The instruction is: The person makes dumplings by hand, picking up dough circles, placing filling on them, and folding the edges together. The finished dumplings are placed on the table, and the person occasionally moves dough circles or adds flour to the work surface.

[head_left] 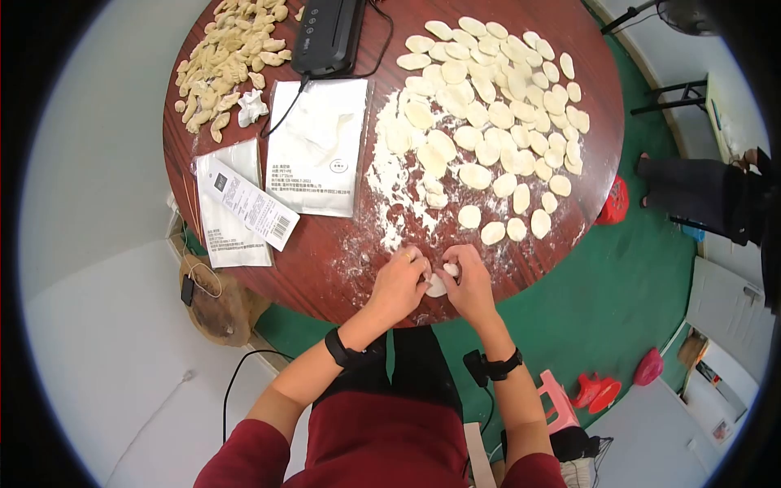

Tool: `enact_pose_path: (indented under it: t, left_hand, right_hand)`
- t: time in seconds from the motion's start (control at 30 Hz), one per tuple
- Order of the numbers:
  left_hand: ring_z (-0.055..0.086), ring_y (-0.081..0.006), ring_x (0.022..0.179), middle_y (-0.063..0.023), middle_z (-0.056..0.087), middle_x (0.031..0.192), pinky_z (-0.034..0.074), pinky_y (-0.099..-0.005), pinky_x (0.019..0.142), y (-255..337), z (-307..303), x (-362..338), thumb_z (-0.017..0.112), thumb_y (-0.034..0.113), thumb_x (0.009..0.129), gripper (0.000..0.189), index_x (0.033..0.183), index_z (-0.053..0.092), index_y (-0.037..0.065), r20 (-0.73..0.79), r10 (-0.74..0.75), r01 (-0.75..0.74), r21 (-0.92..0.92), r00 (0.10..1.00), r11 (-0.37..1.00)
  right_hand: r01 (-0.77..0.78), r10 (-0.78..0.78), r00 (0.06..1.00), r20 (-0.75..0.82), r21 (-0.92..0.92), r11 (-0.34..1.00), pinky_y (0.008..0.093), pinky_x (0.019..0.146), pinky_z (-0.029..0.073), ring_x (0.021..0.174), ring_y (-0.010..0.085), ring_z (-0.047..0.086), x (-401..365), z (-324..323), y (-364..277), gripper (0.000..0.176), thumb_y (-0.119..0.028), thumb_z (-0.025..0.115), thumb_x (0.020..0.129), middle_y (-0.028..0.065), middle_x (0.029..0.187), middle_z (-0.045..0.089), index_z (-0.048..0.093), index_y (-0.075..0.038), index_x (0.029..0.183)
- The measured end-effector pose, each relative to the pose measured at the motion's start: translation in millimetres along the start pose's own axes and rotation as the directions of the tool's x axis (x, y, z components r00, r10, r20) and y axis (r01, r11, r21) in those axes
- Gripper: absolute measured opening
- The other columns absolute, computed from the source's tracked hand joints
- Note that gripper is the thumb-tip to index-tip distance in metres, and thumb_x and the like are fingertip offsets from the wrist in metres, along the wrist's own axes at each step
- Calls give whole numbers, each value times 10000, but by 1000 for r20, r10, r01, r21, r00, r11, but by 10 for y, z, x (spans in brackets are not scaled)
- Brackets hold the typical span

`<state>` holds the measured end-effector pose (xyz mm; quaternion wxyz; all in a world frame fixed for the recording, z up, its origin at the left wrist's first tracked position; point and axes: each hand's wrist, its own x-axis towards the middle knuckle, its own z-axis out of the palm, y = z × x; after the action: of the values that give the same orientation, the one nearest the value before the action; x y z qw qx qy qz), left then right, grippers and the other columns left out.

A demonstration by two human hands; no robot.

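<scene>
At the near edge of the round table, a small white piece of dough (437,286) lies between my two hands. My left hand (400,281) has its fingers curled in and closed on the dough's left side. From the other side, my right hand (473,286) pinches the dough with thumb and fingers, and a white bit shows by its fingertips. The fingers partly hide the piece's shape. Just beyond my hands is scattered white flour (396,175). Many flat, pale dough rounds (504,138) cover the table's right side, some overlapping.
Folded dough pieces (232,53) are heaped at the back left, near a black appliance (328,37) with a cord. Printed white packets (313,175) and a crumpled tissue (252,107) lie left of the flour. Another person (708,199) is at the far right, near a red stool (614,202).
</scene>
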<state>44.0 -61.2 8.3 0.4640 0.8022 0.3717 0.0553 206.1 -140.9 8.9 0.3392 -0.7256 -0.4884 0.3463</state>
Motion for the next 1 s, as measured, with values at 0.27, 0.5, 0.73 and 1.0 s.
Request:
enact_pose_path:
  t: [0.27,0.5,0.73,1.0]
  left_hand:
    - [580,-359,1053,-125,575,1054,530,-456,813,109,203,-99,792,26,723,356,1033,616,35,-73,14,-3,142,997,990]
    - [641,-356,776,-147,612,824,516,-469,695,73,30,-109,727,3,779,229,961,590,28,-119,-48,39,-75,992,996]
    - [657,-309,686,-145,635,759,499,-394,634,-6,-514,402,751,42,815,215,940,577,32,-356,-133,90,-135,925,987]
    - [668,-261,722,-122,672,866,518,-367,666,48,-402,1008,737,38,840,214,998,594,14,-308,-102,-3,-324,946,946]
  right_hand:
    - [34,-60,956,-288,-96,995,467,835,506,996,424,589,801,252,-141,431,10,664,893,225,1165,496,529,-11,1302]
    - [-43,3,967,-257,-148,988,471,862,508,1067,397,580,958,403,-223,371,-34,667,912,200,1204,480,523,-30,1253]
    - [31,-69,951,-300,-129,991,468,878,490,1058,419,579,628,213,-118,316,5,653,891,194,1137,524,528,-19,1180]
    - [43,-47,997,-59,-62,997,469,876,500,1070,412,586,133,190,-74,405,29,691,845,190,1141,548,552,-33,1221]
